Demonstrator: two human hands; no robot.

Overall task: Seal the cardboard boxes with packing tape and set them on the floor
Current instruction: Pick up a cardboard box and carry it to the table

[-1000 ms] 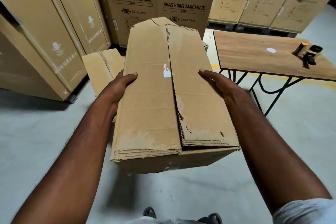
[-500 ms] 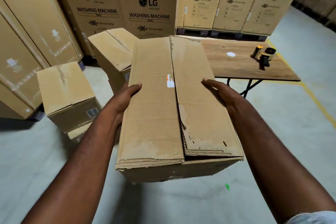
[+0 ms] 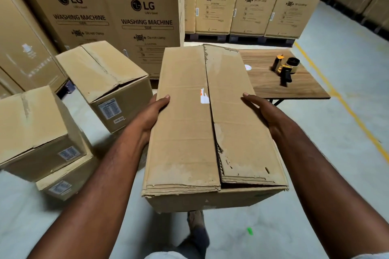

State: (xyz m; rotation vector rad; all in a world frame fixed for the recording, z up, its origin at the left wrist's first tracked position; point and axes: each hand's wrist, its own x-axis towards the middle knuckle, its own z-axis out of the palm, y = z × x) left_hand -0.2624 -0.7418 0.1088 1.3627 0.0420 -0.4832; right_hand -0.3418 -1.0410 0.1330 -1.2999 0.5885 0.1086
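The cardboard box (image 3: pixel 200 128) is carried at mid-height above the floor (image 3: pixel 328 153), long axis pointing away from the person. Its two top flaps are folded shut and meet along a seam down the middle. The right flap's edge is torn near the near end. A small white and orange label scrap (image 3: pixel 203 96) sits on the seam.

The left hand (image 3: pixel 151 113) grips the box's left side, thumb laid over the top edge. The right hand (image 3: pixel 265 111) grips the right side the same way. The fingers of both hands lie down the box's sides, out of view, so how far they curl cannot be told.

The far end of the box overlaps the near left corner of the wooden counter (image 3: pixel 305 90); contact cannot be judged. A tape dispenser (image 3: pixel 285 67) lies on the counter, well apart from the hands.

Three smaller boxes stand on the floor to the left: one tilted (image 3: pixel 105 78) and one (image 3: pixel 35 128) stacked on another (image 3: pixel 63 183). Washing machine cartons (image 3: pixel 139 17) line the back.
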